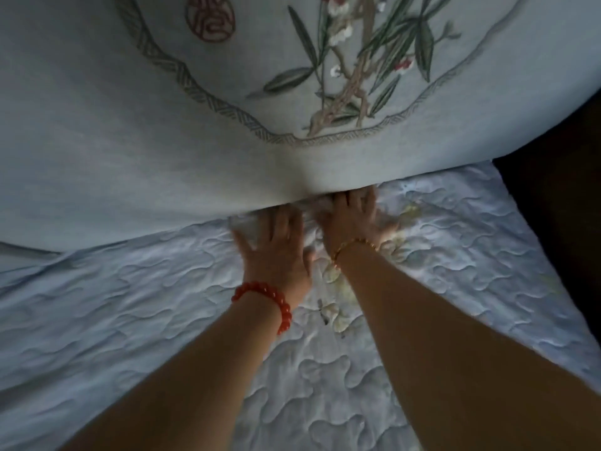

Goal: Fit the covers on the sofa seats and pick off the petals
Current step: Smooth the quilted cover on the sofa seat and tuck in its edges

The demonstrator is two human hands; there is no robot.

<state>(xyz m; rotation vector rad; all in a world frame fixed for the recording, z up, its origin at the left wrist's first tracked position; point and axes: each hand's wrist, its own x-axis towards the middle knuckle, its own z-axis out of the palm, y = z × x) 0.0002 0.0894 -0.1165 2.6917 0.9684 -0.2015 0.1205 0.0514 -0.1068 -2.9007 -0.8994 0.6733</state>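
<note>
Across the upper left and top of the frame we see the pale blue back cushion [97, 151], its embroidered border and a red seal motif [209, 17] cut off by the top edge. Below it, filling the lower left and centre, lies the quilted seat cover [113, 304], spread over the seat with its far edge running into the crease under the cushion; how far it is tucked there is hidden from us.

Just left of centre our left hand [274, 252], with a red bead bracelet [276, 301] at the wrist, lies flat on the cover, fingers spread and fairly straight, pressing the fabric toward the crease. Its fingertips are blurred and partly lost under the cushion's lower edge, so we cannot tell whether they pinch any cloth.

Just beside it, our right hand [353, 219], with a thin gold chain bracelet [354, 245], also rests on the cover with fingers splayed, the tips pushed to the crease and hard to make out.

Faint yellowish printed flowers [335, 317] show on the cover between the forearms; in the dim light we cannot tell any loose petals from the print.

At the upper centre-right the cushion's embroidered branch and leaves [364, 60] run off the top. The far right is a dark area [559, 177] we cannot read.
</note>
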